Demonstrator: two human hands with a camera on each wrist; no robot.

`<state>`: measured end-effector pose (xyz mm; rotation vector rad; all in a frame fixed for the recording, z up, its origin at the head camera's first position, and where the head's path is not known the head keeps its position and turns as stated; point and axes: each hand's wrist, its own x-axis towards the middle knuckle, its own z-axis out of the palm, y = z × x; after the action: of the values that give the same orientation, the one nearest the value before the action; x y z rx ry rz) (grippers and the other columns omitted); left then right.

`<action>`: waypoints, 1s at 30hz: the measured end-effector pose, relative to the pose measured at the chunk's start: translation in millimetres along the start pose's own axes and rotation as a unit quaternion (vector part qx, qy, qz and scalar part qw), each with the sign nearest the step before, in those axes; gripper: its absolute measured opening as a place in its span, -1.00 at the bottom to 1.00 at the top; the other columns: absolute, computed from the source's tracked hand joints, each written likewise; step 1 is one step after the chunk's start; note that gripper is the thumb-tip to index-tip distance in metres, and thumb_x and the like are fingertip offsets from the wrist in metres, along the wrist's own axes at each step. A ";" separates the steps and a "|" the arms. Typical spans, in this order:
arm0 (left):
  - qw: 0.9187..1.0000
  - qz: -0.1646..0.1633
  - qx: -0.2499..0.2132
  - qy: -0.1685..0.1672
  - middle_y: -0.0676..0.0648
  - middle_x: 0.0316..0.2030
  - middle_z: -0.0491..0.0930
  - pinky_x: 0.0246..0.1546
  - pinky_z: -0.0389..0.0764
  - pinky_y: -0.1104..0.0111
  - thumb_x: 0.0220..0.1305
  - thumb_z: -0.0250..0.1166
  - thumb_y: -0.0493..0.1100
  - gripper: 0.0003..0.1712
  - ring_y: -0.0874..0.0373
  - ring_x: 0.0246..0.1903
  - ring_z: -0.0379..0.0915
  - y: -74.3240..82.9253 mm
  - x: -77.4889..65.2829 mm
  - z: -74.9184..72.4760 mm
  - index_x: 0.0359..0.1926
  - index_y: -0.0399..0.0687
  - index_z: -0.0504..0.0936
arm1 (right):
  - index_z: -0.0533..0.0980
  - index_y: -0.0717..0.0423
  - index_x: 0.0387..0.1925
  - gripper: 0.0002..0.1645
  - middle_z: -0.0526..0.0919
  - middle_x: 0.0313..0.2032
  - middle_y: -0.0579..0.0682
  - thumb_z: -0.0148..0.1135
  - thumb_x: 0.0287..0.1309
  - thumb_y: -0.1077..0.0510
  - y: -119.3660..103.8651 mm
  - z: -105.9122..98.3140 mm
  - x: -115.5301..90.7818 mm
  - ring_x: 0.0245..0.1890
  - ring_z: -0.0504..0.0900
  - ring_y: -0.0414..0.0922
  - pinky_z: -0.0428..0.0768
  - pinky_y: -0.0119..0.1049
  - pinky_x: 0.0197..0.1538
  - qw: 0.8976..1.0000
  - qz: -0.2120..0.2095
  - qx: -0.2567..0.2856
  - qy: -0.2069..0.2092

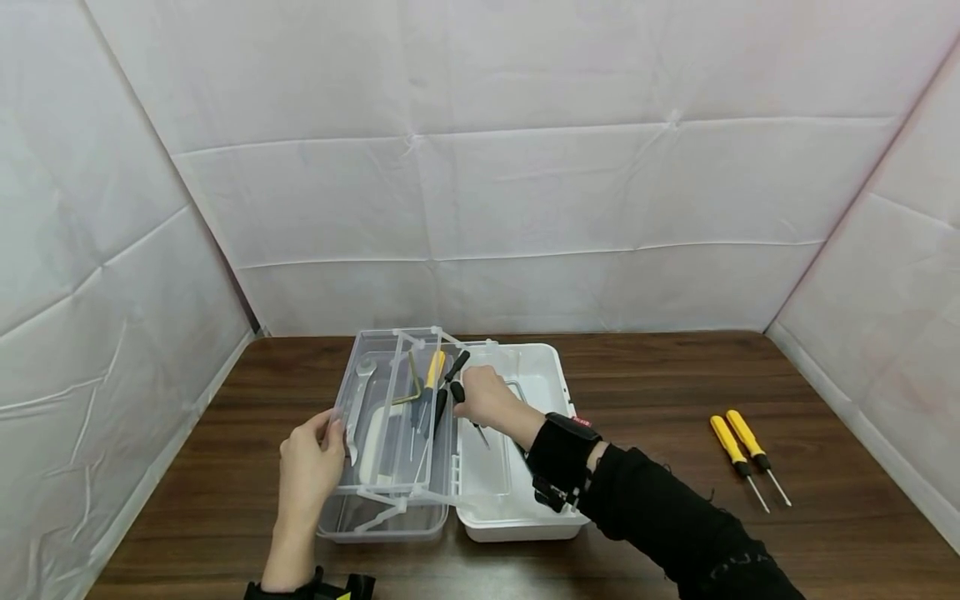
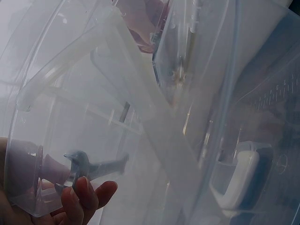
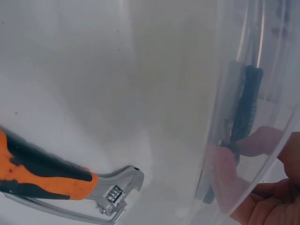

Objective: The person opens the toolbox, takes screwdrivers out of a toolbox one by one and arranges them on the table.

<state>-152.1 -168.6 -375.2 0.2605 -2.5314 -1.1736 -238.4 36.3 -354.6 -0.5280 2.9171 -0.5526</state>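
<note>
My left hand (image 1: 311,458) holds the left edge of a clear plastic tray (image 1: 384,467), which is joined by folding arms to an open toolbox. In that tray lie a silver wrench (image 1: 358,408), a yellow-handled screwdriver (image 1: 435,367), a gold-coloured hex key (image 1: 411,398), black-handled tools and a white object (image 1: 372,446). Over the tray's right side, my right hand (image 1: 487,396) pinches a black-handled tool (image 1: 457,392); its exact kind is unclear. The right wrist view shows those fingertips (image 3: 225,164) through the clear wall, close to a dark handle (image 3: 247,101).
The white toolbox base (image 1: 551,500) stands right of the tray, with an orange-and-black adjustable wrench (image 3: 70,178) inside. Beneath the tray is a clear lid (image 1: 420,525). Two yellow screwdrivers (image 1: 727,442) lie on the brown table (image 1: 645,383) at the right.
</note>
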 end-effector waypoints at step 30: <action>1.000 -0.008 0.005 -0.001 -0.42 -0.19 0.51 -0.23 0.39 -0.03 0.24 -0.02 -0.28 -0.65 -0.27 -0.16 0.43 -0.4 1.3 -3.8 -0.03 -0.42 0.47 | 0.43 0.44 -0.24 -0.71 0.56 -0.45 0.16 0.14 -0.01 0.28 136.4 -63.0 -85.8 -0.52 0.54 -0.08 0.51 -0.25 -0.47 0.985 0.094 0.076 0.122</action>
<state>-151.9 -172.0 -372.9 0.2826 -2.5421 -1.1688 -213.0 207.0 -342.5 -0.1718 3.0706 -0.8575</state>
